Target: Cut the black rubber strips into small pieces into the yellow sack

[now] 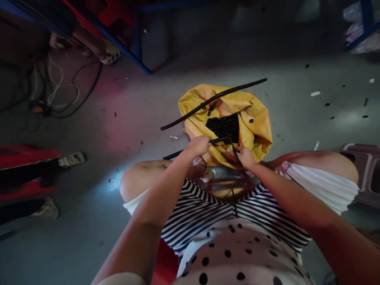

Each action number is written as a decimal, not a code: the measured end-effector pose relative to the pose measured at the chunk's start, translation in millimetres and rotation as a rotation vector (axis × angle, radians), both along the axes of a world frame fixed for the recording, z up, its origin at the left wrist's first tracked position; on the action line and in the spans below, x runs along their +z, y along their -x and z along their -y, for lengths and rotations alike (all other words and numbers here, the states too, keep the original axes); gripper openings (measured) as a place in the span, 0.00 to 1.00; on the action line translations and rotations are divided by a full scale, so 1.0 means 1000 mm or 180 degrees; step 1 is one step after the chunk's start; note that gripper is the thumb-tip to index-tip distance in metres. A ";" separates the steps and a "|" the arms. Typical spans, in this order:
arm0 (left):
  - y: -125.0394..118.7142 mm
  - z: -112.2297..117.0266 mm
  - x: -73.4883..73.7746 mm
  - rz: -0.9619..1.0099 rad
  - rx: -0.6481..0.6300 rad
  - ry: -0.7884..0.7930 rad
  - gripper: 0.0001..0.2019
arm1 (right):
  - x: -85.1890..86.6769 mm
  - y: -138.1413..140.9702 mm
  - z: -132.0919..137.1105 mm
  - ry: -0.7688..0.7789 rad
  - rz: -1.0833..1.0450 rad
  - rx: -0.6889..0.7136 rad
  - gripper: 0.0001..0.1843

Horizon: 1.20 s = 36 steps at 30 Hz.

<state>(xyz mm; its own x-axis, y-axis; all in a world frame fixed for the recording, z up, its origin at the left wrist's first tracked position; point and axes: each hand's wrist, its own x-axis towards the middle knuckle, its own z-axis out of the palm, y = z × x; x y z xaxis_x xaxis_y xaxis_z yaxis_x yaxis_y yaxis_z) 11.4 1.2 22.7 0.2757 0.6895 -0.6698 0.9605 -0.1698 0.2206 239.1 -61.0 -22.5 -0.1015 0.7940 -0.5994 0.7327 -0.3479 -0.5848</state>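
We count one yellow bag (255,118) and three black tubes: one long tube (213,99) across the bag, a second tube (175,154) in the left hand (199,145), and a short tube (233,147) in the right hand (246,157). The small black pieces (224,126) inside the bag are too many for counting. At the near left we see two white shoes (71,159), and at the right one stool (365,170).

I see the grey floor (118,118) bearing a yellow sack (255,122) mid-floor, tangled cables (59,95) far left, black scraps (329,104) right.
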 end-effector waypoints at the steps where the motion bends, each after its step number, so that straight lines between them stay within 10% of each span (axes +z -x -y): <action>1: 0.001 -0.001 0.000 -0.0008 0.0055 -0.0041 0.15 | 0.001 0.000 0.000 0.0052 -0.0056 0.0011 0.30; 36: 0.004 -0.001 -0.002 0.0001 0.0108 -0.0130 0.13 | 0.009 0.003 -0.003 0.0547 -0.0175 0.0246 0.34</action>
